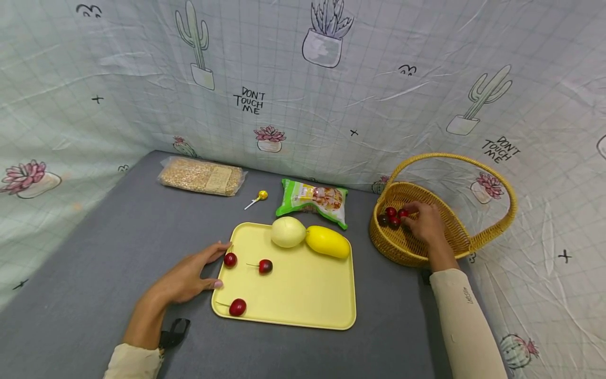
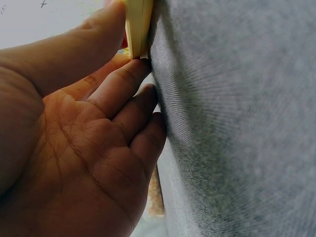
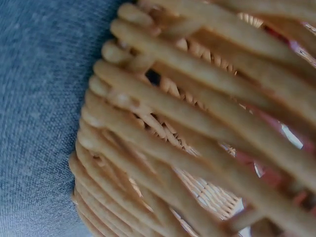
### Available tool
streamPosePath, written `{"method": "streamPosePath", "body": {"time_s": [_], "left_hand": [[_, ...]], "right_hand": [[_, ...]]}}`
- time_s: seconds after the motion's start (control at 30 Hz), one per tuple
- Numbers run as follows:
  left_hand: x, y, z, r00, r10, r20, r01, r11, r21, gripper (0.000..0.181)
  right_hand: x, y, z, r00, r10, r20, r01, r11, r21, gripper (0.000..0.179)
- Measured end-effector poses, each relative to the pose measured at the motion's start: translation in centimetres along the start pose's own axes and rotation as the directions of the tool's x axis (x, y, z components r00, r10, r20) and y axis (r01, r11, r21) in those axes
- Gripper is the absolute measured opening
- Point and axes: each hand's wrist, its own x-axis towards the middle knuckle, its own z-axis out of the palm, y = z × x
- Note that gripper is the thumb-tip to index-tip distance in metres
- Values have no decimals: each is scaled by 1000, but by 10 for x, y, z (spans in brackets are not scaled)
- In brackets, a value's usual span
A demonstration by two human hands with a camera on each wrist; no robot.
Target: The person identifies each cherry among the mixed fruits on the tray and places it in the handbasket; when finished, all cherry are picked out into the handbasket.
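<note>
My left hand (image 1: 184,276) rests at the left side of the yellow tray (image 1: 303,295), its thumb and fingertips at the rim. In the left wrist view the fingers are fairly straight beside the tray's edge (image 2: 138,29). Three dark red cherries lie on the tray: one cherry (image 1: 230,259) by the left fingertips, another (image 1: 265,267) near the middle, a third (image 1: 238,307) at the front left corner. My right hand (image 1: 426,223) reaches into the wicker basket (image 1: 395,252) and pinches a cherry (image 1: 403,213) beside several others. Basket weave (image 3: 173,118) hides this hand in the right wrist view.
A pale round fruit (image 1: 288,232) and a yellow oblong fruit (image 1: 327,242) lie at the tray's back edge. Behind it are a green snack packet (image 1: 313,201), a yellow lollipop (image 1: 262,195) and a bag of grains (image 1: 201,175). The basket's tall handle (image 1: 508,202) arches beside the right arm.
</note>
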Motion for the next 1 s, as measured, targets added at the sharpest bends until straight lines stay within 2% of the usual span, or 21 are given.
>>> {"method": "streamPosePath", "body": {"time_s": [0.2, 0.3, 0.37, 0.47, 0.6, 0.67, 0.73, 0.83, 1.0], "left_hand": [[0, 0, 0, 1000, -10, 1, 10, 1000, 1, 81], [0, 1, 0, 1000, -14, 4, 14, 1000, 5, 81], [0, 1, 0, 1000, -17, 5, 17, 1000, 3, 81], [0, 1, 0, 1000, -18, 3, 18, 1000, 3, 81], [0, 1, 0, 1000, -10, -1, 10, 1000, 7, 81], [-1, 1, -1, 1000, -5, -3, 5, 1000, 10, 81], [-1, 1, -1, 1000, -2, -3, 2, 1000, 10, 81], [-1, 2, -1, 1000, -1, -2, 1, 1000, 8, 81], [-1, 1, -1, 1000, -7, 4, 7, 1000, 8, 81]], "right_hand": [[-1, -2, -1, 1000, -14, -26, 15, 999, 32, 36], [-2, -4, -1, 993, -13, -113, 23, 996, 90, 32], [-3, -5, -1, 979, -8, -205, 37, 990, 137, 30], [-3, -7, -1, 934, 2, -358, 72, 978, 194, 25], [-1, -9, -3, 841, -2, -541, 158, 957, 243, 21], [0, -11, -4, 794, -8, -608, 203, 946, 253, 20], [-1, -13, -5, 759, -20, -651, 237, 940, 247, 19], [-4, -18, -7, 728, -44, -684, 272, 934, 230, 18], [-12, -32, -11, 707, -112, -698, 324, 929, 180, 19]]}}
